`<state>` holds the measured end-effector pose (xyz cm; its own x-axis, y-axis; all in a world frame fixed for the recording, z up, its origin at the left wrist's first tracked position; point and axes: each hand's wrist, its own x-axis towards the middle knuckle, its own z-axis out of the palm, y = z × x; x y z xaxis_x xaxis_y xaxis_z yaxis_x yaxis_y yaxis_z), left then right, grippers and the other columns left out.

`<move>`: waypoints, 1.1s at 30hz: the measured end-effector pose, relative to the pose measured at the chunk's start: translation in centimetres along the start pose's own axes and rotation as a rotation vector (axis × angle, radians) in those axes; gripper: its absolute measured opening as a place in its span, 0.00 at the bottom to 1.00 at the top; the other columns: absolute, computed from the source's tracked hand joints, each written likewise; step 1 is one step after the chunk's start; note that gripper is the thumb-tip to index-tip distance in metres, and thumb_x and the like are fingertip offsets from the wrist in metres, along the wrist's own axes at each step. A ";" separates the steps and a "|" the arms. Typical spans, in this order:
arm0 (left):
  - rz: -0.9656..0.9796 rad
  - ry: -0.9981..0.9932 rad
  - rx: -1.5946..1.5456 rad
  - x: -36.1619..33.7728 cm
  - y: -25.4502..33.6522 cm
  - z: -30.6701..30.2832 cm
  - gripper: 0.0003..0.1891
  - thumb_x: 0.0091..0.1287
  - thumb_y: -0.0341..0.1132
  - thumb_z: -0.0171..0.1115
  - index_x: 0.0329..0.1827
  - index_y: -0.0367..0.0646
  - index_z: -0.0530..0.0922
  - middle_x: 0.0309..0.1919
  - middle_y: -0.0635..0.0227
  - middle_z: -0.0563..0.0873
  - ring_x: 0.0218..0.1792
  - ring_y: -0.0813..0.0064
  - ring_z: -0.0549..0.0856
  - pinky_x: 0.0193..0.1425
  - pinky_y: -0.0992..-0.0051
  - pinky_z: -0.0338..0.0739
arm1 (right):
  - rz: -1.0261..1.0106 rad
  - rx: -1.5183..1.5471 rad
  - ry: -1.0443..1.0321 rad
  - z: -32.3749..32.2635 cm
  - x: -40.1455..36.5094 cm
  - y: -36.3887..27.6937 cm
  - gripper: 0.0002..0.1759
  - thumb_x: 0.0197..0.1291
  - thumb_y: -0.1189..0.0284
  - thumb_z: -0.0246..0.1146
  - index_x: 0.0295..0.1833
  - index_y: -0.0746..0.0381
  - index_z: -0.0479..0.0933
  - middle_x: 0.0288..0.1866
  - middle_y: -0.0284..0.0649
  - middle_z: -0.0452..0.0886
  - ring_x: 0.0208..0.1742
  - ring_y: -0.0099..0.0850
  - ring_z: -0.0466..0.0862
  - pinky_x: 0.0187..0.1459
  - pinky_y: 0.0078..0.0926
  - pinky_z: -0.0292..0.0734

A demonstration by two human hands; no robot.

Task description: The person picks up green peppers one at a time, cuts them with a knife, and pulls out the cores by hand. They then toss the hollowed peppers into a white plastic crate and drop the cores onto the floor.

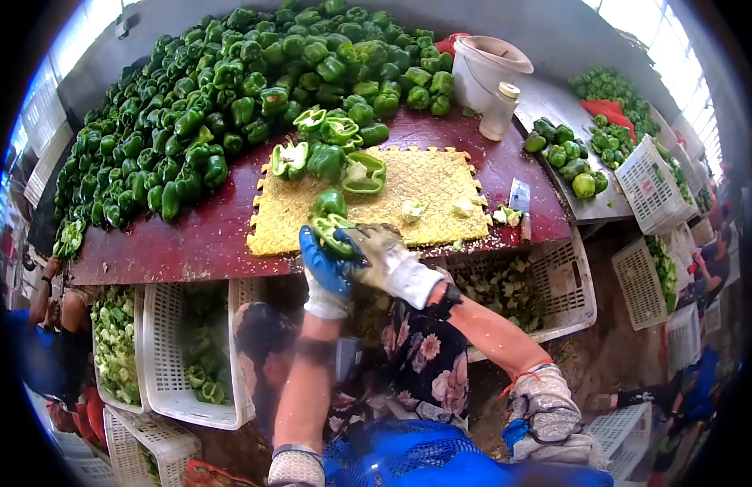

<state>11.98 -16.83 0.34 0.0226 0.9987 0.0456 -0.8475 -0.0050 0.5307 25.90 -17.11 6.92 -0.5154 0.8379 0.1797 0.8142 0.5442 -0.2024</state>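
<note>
My left hand [327,272], in a blue-palmed white glove, is closed around a cut green bell pepper [331,231] at the front edge of the yellow foam mat [425,203]. From the other side, my right hand [388,260], in a stained white glove, grips the same pepper; its fingertips are partly hidden. Just behind it lies a green pepper piece [329,203]. Farther back on the mat are opened pepper halves [365,173] with pale seeds and ribs showing. Removed seed cores [413,211] lie to the right, and a knife [520,203] rests beside the mat.
A large heap of whole green peppers [230,89] covers the back left of the red table [149,256]. A white bucket [486,69] and a jar [499,112] stand behind. Below the edge are white crates [161,357] with pepper pieces and a crate [575,280] with scraps.
</note>
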 end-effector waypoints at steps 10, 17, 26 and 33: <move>0.155 0.449 0.009 0.4 4.5 -3.3 0.37 0.74 0.63 0.48 0.76 0.47 0.60 0.67 0.55 0.68 0.71 0.58 0.66 0.76 0.47 0.61 | 0.451 1.856 0.393 -4.0 1.6 2.4 0.25 0.68 0.75 0.60 0.71 0.60 0.70 0.52 0.41 0.82 0.44 0.24 0.79 0.49 0.19 0.78; 0.140 0.270 -0.135 0.6 5.0 -3.3 0.41 0.75 0.68 0.38 0.81 0.49 0.55 0.79 0.58 0.58 0.79 0.61 0.58 0.80 0.49 0.50 | 0.508 2.105 0.415 -3.1 1.9 2.7 0.21 0.69 0.68 0.64 0.65 0.60 0.74 0.54 0.43 0.83 0.56 0.34 0.83 0.54 0.33 0.82; 0.172 0.252 -0.020 1.3 3.5 -4.8 0.42 0.72 0.67 0.43 0.81 0.47 0.54 0.78 0.56 0.59 0.79 0.61 0.56 0.82 0.50 0.44 | 0.441 1.969 0.377 -2.9 2.7 2.5 0.21 0.70 0.73 0.61 0.65 0.67 0.73 0.54 0.42 0.84 0.50 0.32 0.83 0.55 0.27 0.78; 0.082 0.333 0.243 -1.0 2.2 -0.7 0.30 0.76 0.58 0.52 0.73 0.48 0.67 0.63 0.62 0.79 0.59 0.71 0.82 0.63 0.62 0.81 | 0.243 0.827 0.082 0.8 4.2 -1.4 0.29 0.68 0.63 0.64 0.68 0.68 0.67 0.59 0.53 0.80 0.57 0.41 0.83 0.61 0.37 0.78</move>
<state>9.72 -17.83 0.86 -0.2467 0.9560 -0.1590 -0.6884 -0.0574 0.7230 22.40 -14.29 7.16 -0.3057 0.9466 0.1027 0.4270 0.2327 -0.8738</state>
